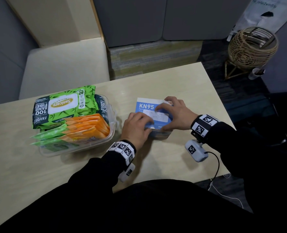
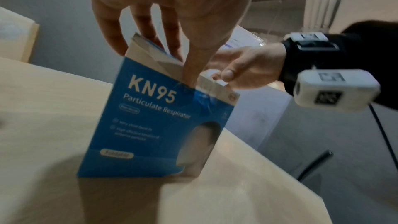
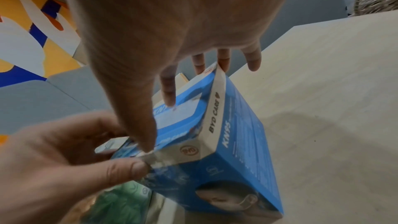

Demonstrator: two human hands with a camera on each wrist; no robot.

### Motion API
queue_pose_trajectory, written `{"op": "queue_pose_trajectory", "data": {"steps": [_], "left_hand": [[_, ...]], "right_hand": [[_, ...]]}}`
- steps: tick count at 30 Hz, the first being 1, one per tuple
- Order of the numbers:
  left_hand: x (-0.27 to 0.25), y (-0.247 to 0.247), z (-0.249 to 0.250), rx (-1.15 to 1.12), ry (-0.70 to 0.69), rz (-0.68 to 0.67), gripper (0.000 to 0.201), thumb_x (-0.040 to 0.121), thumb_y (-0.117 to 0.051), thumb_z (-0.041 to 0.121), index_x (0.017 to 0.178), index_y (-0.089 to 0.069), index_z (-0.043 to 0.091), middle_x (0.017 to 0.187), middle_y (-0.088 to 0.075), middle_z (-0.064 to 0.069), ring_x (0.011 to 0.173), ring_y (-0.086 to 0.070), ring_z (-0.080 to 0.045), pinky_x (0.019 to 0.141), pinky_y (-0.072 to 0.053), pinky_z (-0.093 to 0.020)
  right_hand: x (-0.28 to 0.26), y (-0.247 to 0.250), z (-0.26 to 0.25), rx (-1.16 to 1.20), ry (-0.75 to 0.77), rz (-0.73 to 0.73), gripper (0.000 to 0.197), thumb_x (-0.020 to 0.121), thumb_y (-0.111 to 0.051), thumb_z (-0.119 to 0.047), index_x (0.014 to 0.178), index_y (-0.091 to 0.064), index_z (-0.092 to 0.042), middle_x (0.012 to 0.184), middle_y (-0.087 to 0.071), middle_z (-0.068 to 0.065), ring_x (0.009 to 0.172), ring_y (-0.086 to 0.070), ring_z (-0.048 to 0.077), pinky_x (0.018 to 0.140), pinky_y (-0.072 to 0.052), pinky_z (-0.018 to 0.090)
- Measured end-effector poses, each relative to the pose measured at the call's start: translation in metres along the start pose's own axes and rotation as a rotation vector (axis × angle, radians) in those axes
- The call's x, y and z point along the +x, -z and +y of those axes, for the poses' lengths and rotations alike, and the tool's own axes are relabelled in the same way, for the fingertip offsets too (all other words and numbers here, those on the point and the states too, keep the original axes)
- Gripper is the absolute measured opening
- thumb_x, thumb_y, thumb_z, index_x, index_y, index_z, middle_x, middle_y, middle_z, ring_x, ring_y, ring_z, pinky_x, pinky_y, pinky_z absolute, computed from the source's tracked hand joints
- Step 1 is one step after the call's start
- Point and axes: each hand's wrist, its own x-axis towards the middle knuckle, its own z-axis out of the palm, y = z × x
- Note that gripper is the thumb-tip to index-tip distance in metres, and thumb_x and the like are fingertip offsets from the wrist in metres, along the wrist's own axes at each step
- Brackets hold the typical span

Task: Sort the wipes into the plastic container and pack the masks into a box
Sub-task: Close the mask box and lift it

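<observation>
A blue KN95 mask box (image 1: 144, 105) stands on the pale table right of centre. My left hand (image 1: 148, 126) grips its near left corner, and in the right wrist view the left thumb and a finger pinch the white lid flap (image 3: 159, 159). My right hand (image 1: 161, 118) lies over the lid, fingers spread on top and thumb on the near edge, also pinching the flap (image 2: 217, 81). The masks inside are hidden. To the left, a clear plastic container (image 1: 111, 132) holds a large green wipes pack (image 1: 65, 105), orange packs (image 1: 87, 126) and small green packs (image 1: 50, 133).
The table (image 1: 181, 81) ends close to the right of the box and at its far side. A beige seat (image 1: 63, 64) stands behind the container. A wicker basket (image 1: 252, 46) sits on the floor at the far right. A cable (image 1: 217, 165) trails from my right wrist.
</observation>
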Motion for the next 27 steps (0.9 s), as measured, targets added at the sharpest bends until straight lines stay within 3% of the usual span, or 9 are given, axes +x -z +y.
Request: {"op": "queue_pose_trajectory", "data": {"steps": [3,6,8,11,14,18,21,24,27], "left_hand": [[0.010,0.009,0.005,-0.082,0.146,-0.035,0.059,0.073,-0.088,0.021,0.125,-0.060,0.028,0.130,-0.046,0.004,0.119,-0.048,-0.021,0.100,-0.049,-0.040],[0.018,0.015,0.005,0.093,0.086,-0.091,0.082,0.075,-0.088,0.033,0.145,-0.048,0.026,0.155,-0.031,-0.004,0.138,-0.034,-0.028,0.111,-0.043,-0.045],[0.024,0.017,0.000,0.268,0.047,-0.203,0.104,0.072,-0.089,0.044,0.157,-0.031,0.031,0.169,-0.012,-0.008,0.153,-0.016,-0.034,0.121,-0.032,-0.051],[0.033,0.016,-0.008,0.397,0.034,-0.364,0.126,0.071,-0.089,0.052,0.164,-0.005,0.037,0.173,0.012,-0.006,0.159,0.007,-0.035,0.127,-0.014,-0.055],[0.040,0.009,-0.010,0.407,0.000,-0.370,0.127,0.075,-0.083,0.055,0.163,0.006,0.038,0.173,0.013,-0.006,0.159,0.010,-0.037,0.128,-0.010,-0.056],[0.042,0.007,-0.012,0.475,-0.034,-0.289,0.113,0.076,-0.080,0.053,0.163,-0.009,0.034,0.170,-0.006,-0.010,0.156,-0.008,-0.038,0.123,-0.026,-0.052],[0.041,0.007,-0.014,0.487,-0.053,-0.225,0.107,0.073,-0.080,0.053,0.160,-0.021,0.034,0.165,-0.018,-0.006,0.147,-0.024,-0.036,0.116,-0.034,-0.051],[0.045,0.007,-0.014,0.488,-0.035,-0.269,0.115,0.069,-0.083,0.059,0.160,-0.016,0.035,0.169,-0.008,-0.009,0.155,-0.010,-0.039,0.123,-0.022,-0.053],[0.053,0.008,-0.016,0.419,-0.018,-0.331,0.117,0.068,-0.085,0.059,0.159,-0.015,0.035,0.173,0.007,-0.004,0.159,0.004,-0.038,0.126,-0.013,-0.056]], "right_hand": [[0.001,-0.006,-0.005,-0.124,-0.009,0.047,0.128,0.042,-0.074,-0.080,0.153,-0.025,-0.041,0.156,-0.023,0.007,0.137,-0.030,0.038,0.108,-0.043,0.054],[0.009,-0.015,-0.009,-0.158,-0.025,0.143,0.125,0.052,-0.083,-0.072,0.155,-0.025,-0.031,0.150,-0.031,0.007,0.129,-0.038,0.037,0.102,-0.048,0.055],[0.013,-0.015,-0.009,-0.179,-0.011,0.151,0.121,0.054,-0.082,-0.072,0.154,-0.028,-0.029,0.150,-0.031,0.008,0.129,-0.038,0.038,0.102,-0.047,0.056],[0.015,-0.017,-0.004,-0.295,0.016,0.127,0.125,0.056,-0.083,-0.071,0.157,-0.022,-0.030,0.158,-0.025,0.012,0.142,-0.028,0.043,0.112,-0.035,0.063],[0.013,-0.026,0.000,-0.404,0.020,0.109,0.135,0.057,-0.081,-0.074,0.161,-0.007,-0.030,0.166,-0.011,0.018,0.151,-0.011,0.050,0.120,-0.017,0.068],[0.015,-0.034,0.002,-0.363,0.047,0.127,0.120,0.065,-0.069,-0.067,0.161,-0.009,-0.028,0.161,-0.015,0.021,0.143,-0.022,0.051,0.118,-0.031,0.059],[0.019,-0.033,0.005,-0.353,0.055,0.144,0.118,0.066,-0.070,-0.065,0.161,-0.010,-0.029,0.163,-0.014,0.021,0.145,-0.018,0.052,0.119,-0.030,0.059],[0.021,-0.033,0.010,-0.383,0.058,0.151,0.122,0.068,-0.074,-0.069,0.162,-0.008,-0.030,0.166,-0.011,0.020,0.149,-0.013,0.052,0.122,-0.023,0.059],[0.023,-0.035,0.011,-0.381,0.073,0.160,0.121,0.067,-0.075,-0.067,0.162,-0.009,-0.029,0.164,-0.013,0.021,0.147,-0.016,0.052,0.122,-0.026,0.058]]}}
